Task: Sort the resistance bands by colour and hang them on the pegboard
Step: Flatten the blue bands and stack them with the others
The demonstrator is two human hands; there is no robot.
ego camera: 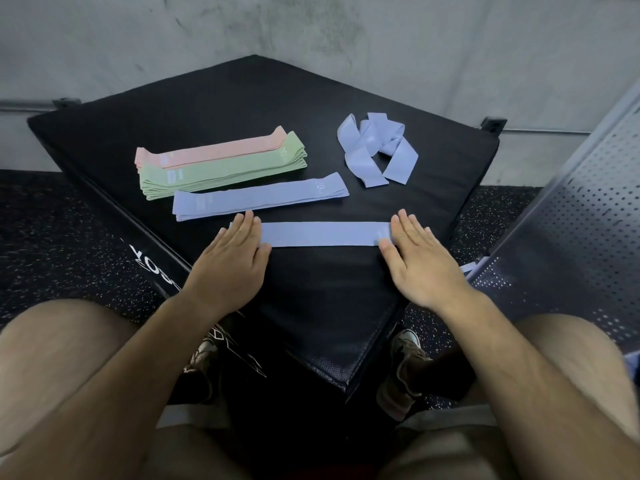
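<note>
Left grip [232, 259] and right grip [420, 263], fingers straight, press the near blue band [322, 233] flat on the tabletop [263, 105]. Sorted stacks [221, 164] far left, tangled blue bands [375, 150] far right.

A grey concrete wall [311, 29] with mottled patches fills the top of the view. A thin metal pipe [24, 105] runs along its foot, held by dark brackets [493, 123]. In front stands a black padded box [311, 289] with white lettering on its left side. The floor [52, 237] around it is dark rubber flecked with pale specks. The light is dim and even.
</note>
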